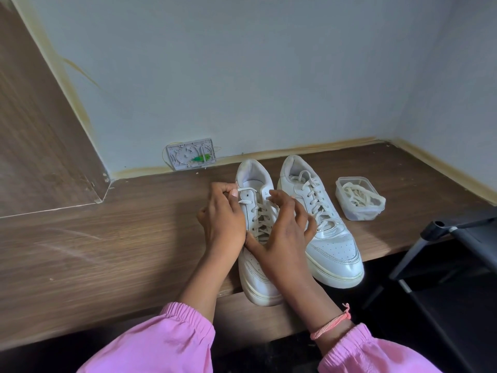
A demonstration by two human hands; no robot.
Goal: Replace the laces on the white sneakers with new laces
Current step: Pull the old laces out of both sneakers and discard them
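Currently pinching old cream lace (248, 190) at white leather sneaker's (255, 254) top eyelet with left hand (224, 219), right hand (285, 224) loosely spread, steadying; advising straight, even pulling.

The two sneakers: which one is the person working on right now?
The sneaker on the left. Both hands are at its laces, the left hand pinching the lace at the top. The sneaker on the right sits untouched beside the plastic box.

White sneakers (320, 219) with cream laces (259, 219) on a brown wood-grain tabletop (121, 238). Pink sleeves (161, 343), a coral thread bracelet (332, 323). Clear container (359, 197) holds off-white laces; pale blue-grey wall (242, 76), grey wall plate (191, 157) flecked green.
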